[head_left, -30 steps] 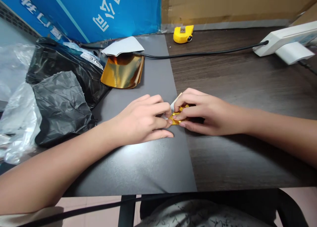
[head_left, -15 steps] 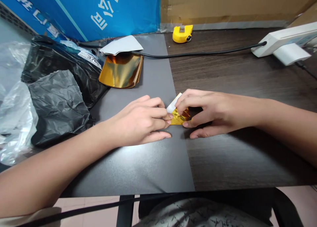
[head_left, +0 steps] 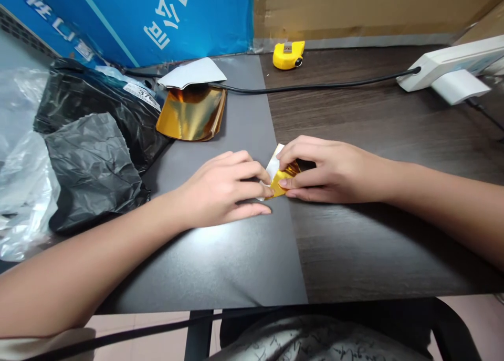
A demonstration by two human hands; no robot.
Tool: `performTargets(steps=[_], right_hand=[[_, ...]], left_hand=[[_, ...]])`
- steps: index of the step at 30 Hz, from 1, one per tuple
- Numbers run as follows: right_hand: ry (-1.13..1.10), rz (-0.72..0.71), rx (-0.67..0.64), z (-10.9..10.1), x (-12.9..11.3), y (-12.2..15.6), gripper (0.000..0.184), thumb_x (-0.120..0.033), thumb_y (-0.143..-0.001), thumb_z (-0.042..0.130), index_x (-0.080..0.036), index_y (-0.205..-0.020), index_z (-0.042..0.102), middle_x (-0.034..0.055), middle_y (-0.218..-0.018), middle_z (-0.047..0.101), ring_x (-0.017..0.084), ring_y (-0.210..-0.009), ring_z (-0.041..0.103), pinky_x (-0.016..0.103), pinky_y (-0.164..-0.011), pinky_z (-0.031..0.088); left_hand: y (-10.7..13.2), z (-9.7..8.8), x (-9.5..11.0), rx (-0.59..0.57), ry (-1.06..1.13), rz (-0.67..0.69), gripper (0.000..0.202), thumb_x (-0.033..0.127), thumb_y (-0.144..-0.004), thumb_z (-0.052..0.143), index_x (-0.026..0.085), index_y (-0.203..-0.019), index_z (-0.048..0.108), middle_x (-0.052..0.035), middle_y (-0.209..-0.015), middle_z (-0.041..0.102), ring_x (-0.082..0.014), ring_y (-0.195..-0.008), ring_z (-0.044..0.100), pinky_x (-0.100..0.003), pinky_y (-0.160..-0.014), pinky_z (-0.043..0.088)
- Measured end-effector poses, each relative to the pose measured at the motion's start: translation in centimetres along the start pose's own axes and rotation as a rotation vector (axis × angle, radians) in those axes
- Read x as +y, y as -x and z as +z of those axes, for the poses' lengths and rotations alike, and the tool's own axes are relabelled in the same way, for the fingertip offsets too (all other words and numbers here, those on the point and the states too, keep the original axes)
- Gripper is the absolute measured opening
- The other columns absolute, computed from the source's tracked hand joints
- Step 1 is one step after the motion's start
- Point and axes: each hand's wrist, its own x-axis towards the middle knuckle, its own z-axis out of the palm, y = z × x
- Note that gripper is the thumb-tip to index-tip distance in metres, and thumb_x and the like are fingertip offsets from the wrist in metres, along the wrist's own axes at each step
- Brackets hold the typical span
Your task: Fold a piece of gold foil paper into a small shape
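Operator: What's on my left?

Spotter: At the left edge of the frame you have a clear bag (head_left: 29, 203), with a black bag (head_left: 94, 161) beside it. Above them, at upper left, stands a blue box (head_left: 208, 19). Right of the bags, left of upper centre, lie gold sheets (head_left: 189, 116), partly under a white sheet (head_left: 192, 73).

Operator: And my hands?

Spotter: Your left hand (head_left: 224, 190) is palm down near the centre, fingers slightly spread, with fingertips at the left end of the foil (head_left: 277, 186). Your thumb sits apart, lower down; I can't tell whether that hand grips. The foil lies just right of centre, gold with a white part showing. Your right hand (head_left: 334, 169) pinches it, fingers bent close to the thumb.

Operator: Further right?

Spotter: A yellow tape measure (head_left: 288, 56) at upper centre, then a black cable (head_left: 323, 87) running to a power strip (head_left: 452, 61) at upper right.
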Motion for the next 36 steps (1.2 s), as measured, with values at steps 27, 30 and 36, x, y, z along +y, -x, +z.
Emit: performTargets(steps=[27,30,36], right_hand=[[-0.307,-0.256,-0.137,1.1,-6.6,-1.3,0.036,-0.022,-0.107,0.047,-0.013,-0.083,0.073,0.0082,-0.112,0.072,0.02,-0.117,0.062,0.035,-0.111,0.049],[-0.333,-0.244,-0.164,1.1,-6.3,-1.3,0.034,-0.024,-0.105,0.052,-0.012,-0.078,0.07,0.0094,-0.104,0.071,0.021,-0.112,0.064,0.036,-0.107,0.051],[-0.171,-0.092,-0.077,0.7,-3.6,-0.6,0.029,-0.036,-0.105,0.055,-0.015,-0.093,0.07,0.0109,-0.112,0.067,0.02,-0.109,0.064,0.036,-0.097,0.054]], left_hand=[[-0.3,-0.2,11.2,0.026,0.195,0.18,0.025,0.02,-0.073,0.065,0.021,-0.057,0.046,-0.0007,-0.064,0.052,-0.0126,-0.058,0.038,-0.03,-0.061,0.018],[-0.3,0.1,10.6,0.053,0.188,0.181,0.023,0.02,-0.074,0.068,0.02,-0.06,0.05,-0.0002,-0.067,0.055,-0.0129,-0.062,0.043,-0.03,-0.062,0.024],[-0.4,0.6,6.0,0.067,0.041,0.075,0.018,0.034,-0.09,0.063,0.022,-0.077,0.066,0.0008,-0.079,0.063,-0.0101,-0.081,0.048,-0.029,-0.073,0.034]])
